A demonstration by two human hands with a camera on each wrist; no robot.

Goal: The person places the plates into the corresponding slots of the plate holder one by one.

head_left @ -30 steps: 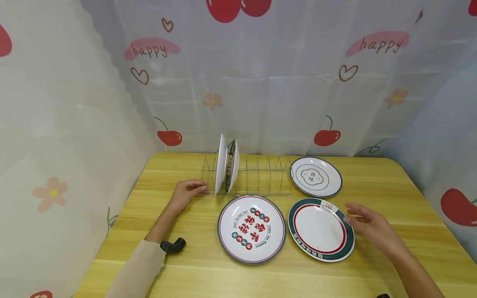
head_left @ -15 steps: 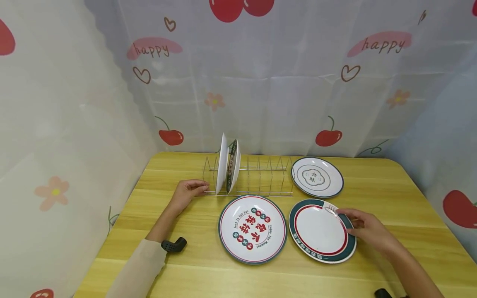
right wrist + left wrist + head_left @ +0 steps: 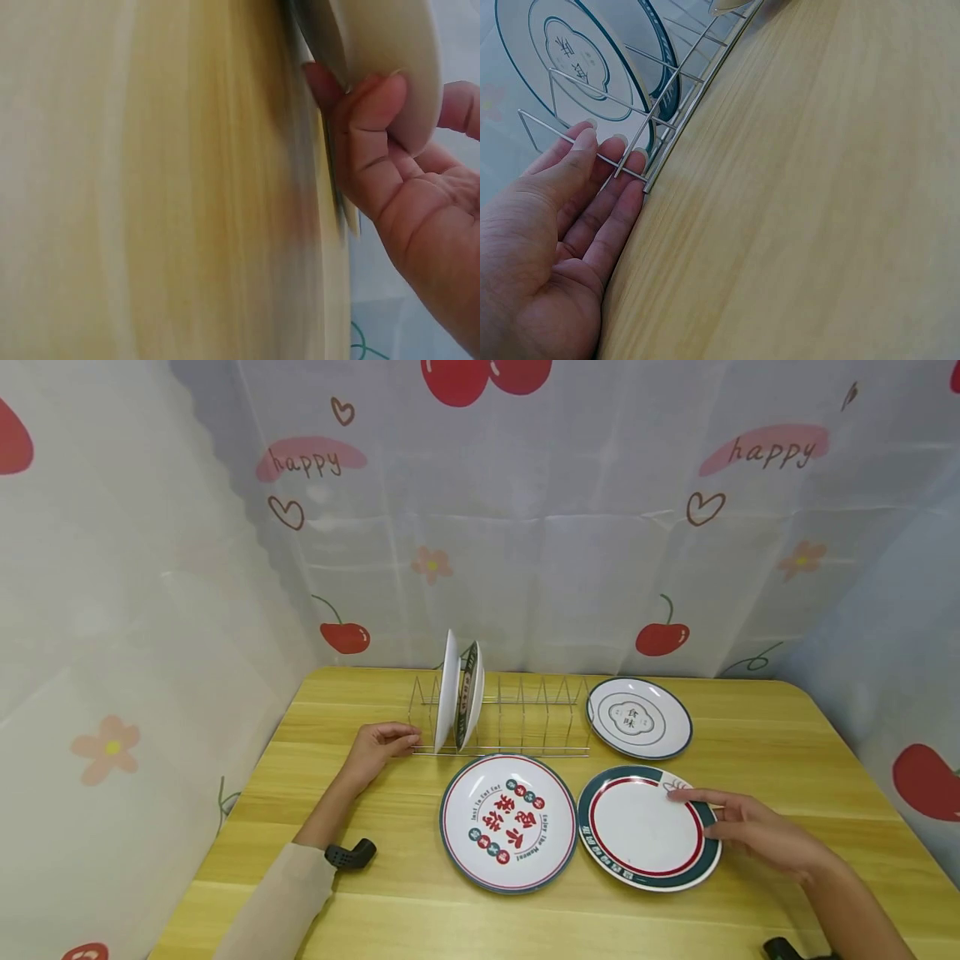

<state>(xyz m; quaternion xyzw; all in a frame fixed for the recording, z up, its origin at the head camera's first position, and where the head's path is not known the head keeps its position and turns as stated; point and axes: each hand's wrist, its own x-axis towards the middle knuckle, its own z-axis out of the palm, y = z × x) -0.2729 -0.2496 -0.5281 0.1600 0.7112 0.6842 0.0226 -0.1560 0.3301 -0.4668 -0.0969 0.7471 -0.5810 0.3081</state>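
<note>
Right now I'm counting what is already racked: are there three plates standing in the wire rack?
No, only two plates stand upright in the wire rack; the other three lie flat on the table.

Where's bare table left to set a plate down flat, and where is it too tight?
Bare wood lies along the near edge of the table and on its right side beyond the right hand. Crowded: the centre, where the red-lettered plate, green-rimmed plate, rack and far plate nearly touch. The left hand rests at the rack's left end.

Left hand (image 3: 372, 748) lies flat, fingers straight; right hand (image 3: 757, 828) pinches, fingers curled.
</note>
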